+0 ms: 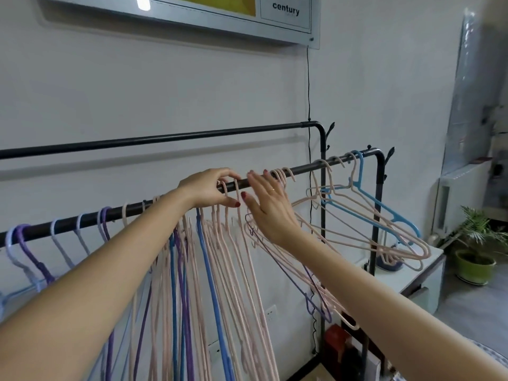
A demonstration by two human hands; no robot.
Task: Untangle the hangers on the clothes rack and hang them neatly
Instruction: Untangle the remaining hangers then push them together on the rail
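Note:
A black clothes rack has a front rail (305,168) and a higher back rail (165,138). Many thin hangers hang from the front rail: lilac and purple ones (24,251) at the left, a dense bunch of pink and blue hangers (220,270) in the middle, and pink ones with a light blue hanger (384,210) at the right end. My left hand (209,188) curls over the front rail and pinches the hooks of pink hangers there. My right hand (266,204) is beside it, fingers straight, touching the hooks of a group of pink hangers (280,174).
A white wall with a framed board (192,15) lies behind the rack. A black cable (308,86) runs down to the rack's right post. A white cabinet (412,273) and a potted plant (475,251) stand at the right. Red boxes (336,342) sit on the floor.

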